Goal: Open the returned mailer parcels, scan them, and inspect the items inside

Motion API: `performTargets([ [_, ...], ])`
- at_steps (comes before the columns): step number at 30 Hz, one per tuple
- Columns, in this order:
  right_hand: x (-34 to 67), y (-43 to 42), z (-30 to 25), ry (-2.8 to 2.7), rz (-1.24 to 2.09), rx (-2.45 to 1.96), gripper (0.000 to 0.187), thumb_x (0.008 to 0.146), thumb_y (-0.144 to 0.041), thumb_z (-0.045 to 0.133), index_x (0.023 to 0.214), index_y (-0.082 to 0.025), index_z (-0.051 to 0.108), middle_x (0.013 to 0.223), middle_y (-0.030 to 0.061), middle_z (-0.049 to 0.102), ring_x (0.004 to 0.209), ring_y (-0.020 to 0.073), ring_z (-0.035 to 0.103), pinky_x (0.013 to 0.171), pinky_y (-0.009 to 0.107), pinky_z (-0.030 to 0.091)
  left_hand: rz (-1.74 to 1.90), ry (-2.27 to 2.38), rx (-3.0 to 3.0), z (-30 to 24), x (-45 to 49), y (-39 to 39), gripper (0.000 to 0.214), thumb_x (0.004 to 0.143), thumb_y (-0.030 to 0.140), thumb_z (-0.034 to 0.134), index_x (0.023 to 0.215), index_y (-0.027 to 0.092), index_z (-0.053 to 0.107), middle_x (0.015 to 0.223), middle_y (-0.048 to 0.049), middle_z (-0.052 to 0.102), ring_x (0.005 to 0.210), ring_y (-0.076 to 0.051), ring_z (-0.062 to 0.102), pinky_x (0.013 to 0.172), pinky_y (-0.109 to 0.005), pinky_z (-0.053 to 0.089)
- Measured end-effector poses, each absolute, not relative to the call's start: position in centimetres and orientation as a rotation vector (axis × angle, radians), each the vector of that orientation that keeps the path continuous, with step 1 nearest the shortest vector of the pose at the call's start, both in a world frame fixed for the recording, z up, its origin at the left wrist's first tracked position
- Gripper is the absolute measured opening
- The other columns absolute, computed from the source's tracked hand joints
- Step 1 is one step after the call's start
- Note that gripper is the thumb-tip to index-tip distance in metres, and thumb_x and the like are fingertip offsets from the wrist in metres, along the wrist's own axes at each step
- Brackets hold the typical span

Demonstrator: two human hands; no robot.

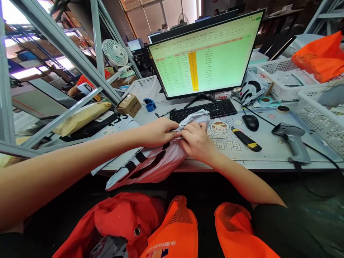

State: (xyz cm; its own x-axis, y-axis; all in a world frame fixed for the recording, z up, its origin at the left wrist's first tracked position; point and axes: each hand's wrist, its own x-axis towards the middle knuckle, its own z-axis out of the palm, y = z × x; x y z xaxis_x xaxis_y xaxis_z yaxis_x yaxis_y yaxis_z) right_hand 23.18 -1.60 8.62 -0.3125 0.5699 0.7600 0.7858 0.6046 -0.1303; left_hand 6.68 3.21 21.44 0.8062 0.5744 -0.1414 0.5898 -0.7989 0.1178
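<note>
A grey-white plastic mailer bag [150,163] with black markings lies over the desk's front edge, its crumpled top end near the keyboard. My left hand [158,132] pinches the bag's upper part from the left, fingers closed on the plastic. My right hand [196,141] presses and grips the same part from the right, fingers curled. The two hands touch each other over the bag.
Behind the hands stand a black keyboard [204,109] and a monitor [205,57] showing a spreadsheet. A box cutter [245,139], mouse [250,122] and barcode scanner [294,139] lie to the right. White baskets [317,114] sit far right. Orange cloth [172,229] lies on my lap.
</note>
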Motion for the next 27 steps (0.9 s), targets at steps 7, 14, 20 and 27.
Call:
performTargets([
  [7,26.2,-2.7,8.6,-2.268,-0.473,-0.722,0.023,0.100,-0.028,0.056,0.080,-0.019,0.062,0.091,0.0048,0.064,0.098,0.0227,0.051,0.087,0.042,0.028,-0.279,0.928,3.301,20.5,5.1,3.3,0.017,0.094,0.022,0.054,0.078,0.017,0.060,0.069,-0.0042,0.062,0.062,-0.019,0.056,0.058,-0.031,0.035],
  [14,28.7,-2.1,8.4,-2.164,-0.629,-0.509,0.014,0.096,-0.010,0.057,0.091,-0.020,0.065,0.112,0.0052,0.071,0.118,0.0204,0.055,0.093,0.037,0.037,0.196,0.244,3.469,20.4,4.4,0.4,0.024,0.104,0.022,0.043,0.116,0.018,0.064,0.117,-0.0110,0.071,0.107,-0.022,0.061,0.086,-0.034,0.043],
  [20,27.4,-3.0,8.3,-2.117,-0.518,-0.610,0.012,0.096,-0.011,0.055,0.094,-0.020,0.064,0.097,0.0057,0.071,0.106,0.0221,0.059,0.086,0.036,0.041,-0.008,0.030,3.551,20.0,4.0,1.5,0.025,0.100,0.030,0.052,0.081,0.019,0.063,0.082,-0.0061,0.065,0.079,-0.021,0.053,0.072,-0.037,0.037],
  [27,22.7,-6.7,8.5,-2.039,-0.226,-0.946,0.016,0.100,-0.028,0.054,0.105,-0.015,0.061,0.099,0.0121,0.070,0.094,0.0254,0.061,0.081,0.038,0.039,0.353,0.080,3.616,17.5,4.2,1.7,0.033,0.104,0.026,0.046,0.077,0.017,0.062,0.080,-0.0056,0.062,0.076,-0.019,0.051,0.067,-0.036,0.035],
])
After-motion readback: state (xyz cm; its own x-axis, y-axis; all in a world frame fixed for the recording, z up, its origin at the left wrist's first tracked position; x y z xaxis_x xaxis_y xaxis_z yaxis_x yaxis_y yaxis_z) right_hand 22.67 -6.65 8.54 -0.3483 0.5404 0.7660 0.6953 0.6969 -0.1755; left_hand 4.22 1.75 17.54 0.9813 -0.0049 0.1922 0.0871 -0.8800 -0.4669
